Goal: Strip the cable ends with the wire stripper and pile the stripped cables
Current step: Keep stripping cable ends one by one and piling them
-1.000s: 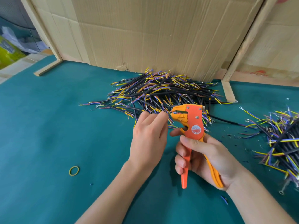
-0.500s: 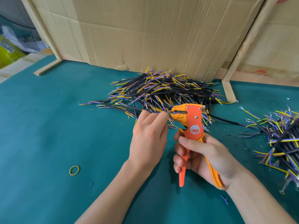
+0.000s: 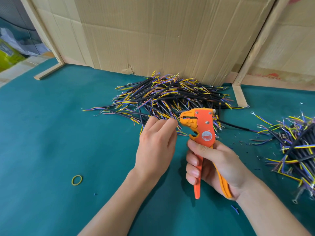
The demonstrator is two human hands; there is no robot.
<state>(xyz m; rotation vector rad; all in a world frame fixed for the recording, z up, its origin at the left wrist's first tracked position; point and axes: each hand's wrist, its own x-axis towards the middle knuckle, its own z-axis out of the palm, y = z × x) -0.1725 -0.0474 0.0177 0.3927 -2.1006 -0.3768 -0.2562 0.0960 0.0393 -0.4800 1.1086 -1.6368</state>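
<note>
Two bare hands work over a teal mat point(image 3: 51, 133), the right hand point(image 3: 214, 166) wrapped around the handles of an orange and yellow wire stripper point(image 3: 202, 133) held upright, its yellow head pointing left and a round red-and-white sticker showing on its body. The fingers curl over the orange front handle while the yellow rear handle lies against the palm. The left hand point(image 3: 156, 143) is just beside the tool's head, its thumb and fingertips pinched together at a thin wire end point(image 3: 177, 118) that runs into the stripper's mouth; the rest of that cable is hidden behind the hand and tool. Directly beyond both hands lies a large pile of cables point(image 3: 170, 97), black-sheathed with yellow, blue and purple inner wires fanning out at the ends, heaped against a cardboard wall point(image 3: 162, 34). A second heap of cables point(image 3: 296, 147) of the same kind sits at the right edge of the mat, well apart from the right hand, with small offcuts scattered between. A yellow rubber band point(image 3: 76, 180) lies flat on the mat near the left forearm. A wooden strip point(image 3: 239, 94) rests on the mat beside the cardboard.
</note>
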